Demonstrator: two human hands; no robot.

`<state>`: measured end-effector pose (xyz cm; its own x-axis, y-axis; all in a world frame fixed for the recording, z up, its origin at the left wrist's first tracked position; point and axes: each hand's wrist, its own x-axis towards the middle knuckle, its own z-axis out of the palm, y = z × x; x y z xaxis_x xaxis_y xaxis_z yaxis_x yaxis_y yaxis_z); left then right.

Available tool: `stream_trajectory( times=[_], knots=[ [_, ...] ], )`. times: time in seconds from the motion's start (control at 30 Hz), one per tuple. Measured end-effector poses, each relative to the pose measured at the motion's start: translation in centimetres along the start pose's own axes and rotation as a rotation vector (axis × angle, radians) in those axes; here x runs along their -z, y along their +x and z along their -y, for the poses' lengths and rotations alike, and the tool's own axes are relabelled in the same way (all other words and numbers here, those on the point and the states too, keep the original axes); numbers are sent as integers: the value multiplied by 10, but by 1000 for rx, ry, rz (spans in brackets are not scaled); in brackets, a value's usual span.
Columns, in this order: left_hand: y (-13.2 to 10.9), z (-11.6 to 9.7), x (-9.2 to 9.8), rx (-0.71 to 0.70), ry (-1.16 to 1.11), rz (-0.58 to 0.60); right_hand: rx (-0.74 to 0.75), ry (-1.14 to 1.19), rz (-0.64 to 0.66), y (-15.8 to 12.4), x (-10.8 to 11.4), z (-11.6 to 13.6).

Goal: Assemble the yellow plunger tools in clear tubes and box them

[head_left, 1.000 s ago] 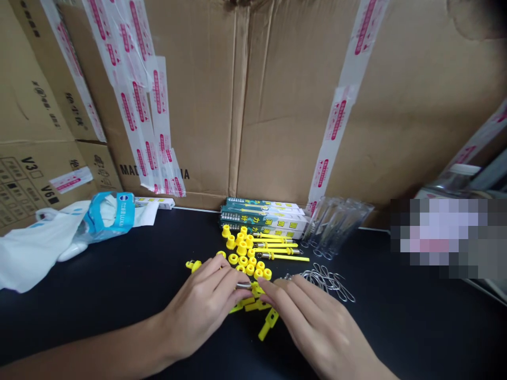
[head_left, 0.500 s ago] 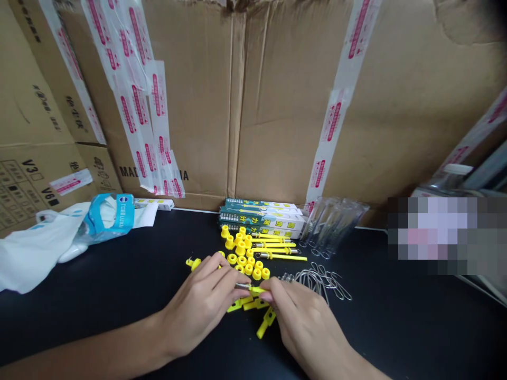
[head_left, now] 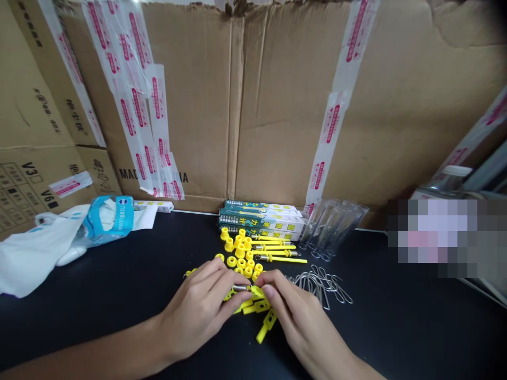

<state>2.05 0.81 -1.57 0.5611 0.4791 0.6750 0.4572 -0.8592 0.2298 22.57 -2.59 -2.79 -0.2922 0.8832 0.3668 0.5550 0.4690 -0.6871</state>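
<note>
Thumb and fingers of my left hand (head_left: 202, 306) pinch a silver metal spring (head_left: 240, 288), held roughly level above the dark table. At the spring's right end, my right hand (head_left: 299, 314) grips a small yellow plastic piece (head_left: 256, 291) between thumb and forefinger. The two parts meet between my fingertips; whether they are hooked together I cannot tell. Yellow flat-ended plastic pieces (head_left: 266, 323) lie beneath and in front of my hands. Just beyond my fingers are several yellow caps (head_left: 240, 250) and yellow rods with springs (head_left: 277, 253).
Wire hooks (head_left: 317, 285) lie right of my right hand. Clear tubes (head_left: 335, 227) stand behind them, beside stacked printed boxes (head_left: 259, 219). At left is a blue-and-white tissue pack (head_left: 109, 216). A cardboard wall (head_left: 277, 105) closes off the back; a clear bottle (head_left: 449, 179) stands far right.
The yellow piece has turned in my right fingers, so its flat part shows more. My right forefinger has curled over it, and more of the spring shows beside my left fingertips.
</note>
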Motion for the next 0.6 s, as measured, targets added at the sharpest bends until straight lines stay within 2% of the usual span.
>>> stream_trajectory(
  times=[0.17, 0.3, 0.43, 0.6],
  knots=[
    [-1, 0, -1, 18, -3, 15, -4, 80, 35, 0, 0, -1],
    [-1, 0, -1, 49, 10, 52, 51, 67, 7, 0, -2, -4],
    [-1, 2, -2, 20, 42, 87, 69, 88, -27, -1, -3, -4],
    [-2, 2, -2, 27, 64, 88, 68, 73, -122, 0, -2, -3]
  ],
)
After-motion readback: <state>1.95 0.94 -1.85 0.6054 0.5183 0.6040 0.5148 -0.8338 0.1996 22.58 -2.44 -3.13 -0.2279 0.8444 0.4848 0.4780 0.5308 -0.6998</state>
